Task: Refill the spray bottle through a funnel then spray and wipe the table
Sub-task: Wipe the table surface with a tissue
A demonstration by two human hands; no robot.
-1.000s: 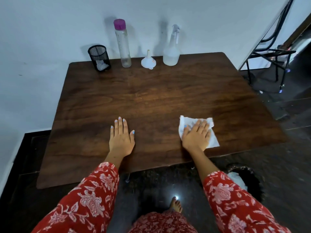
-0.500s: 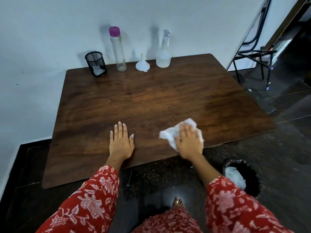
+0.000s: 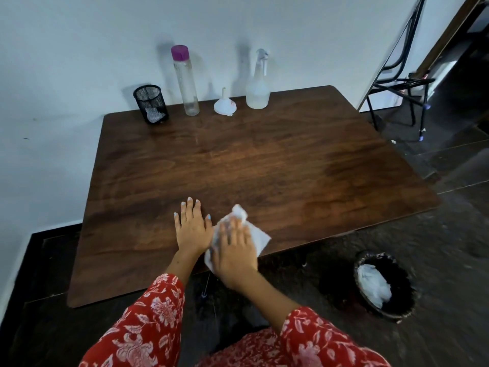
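Head view: our right hand (image 3: 236, 252) flat, palm pressing white tissue (image 3: 260, 238) onto table (image 3: 291, 165) at near edge, fingers blurred. Left hand (image 3: 192, 229) open, flat on wood, touching tissue's left side, blocking that way. Unwiped wood lies ahead and right. Spray bottle (image 3: 257, 86), funnel (image 3: 225, 105), tall bottle (image 3: 185, 80) upright at far edge, well apart. Bin (image 3: 383, 284) on floor, right, nearer our right hand.

Clear spray bottle (image 3: 257, 87) and white funnel (image 3: 225, 105) upright at table's (image 3: 264, 160) far edge; crumpled white cloth (image 3: 254, 234) near edge.
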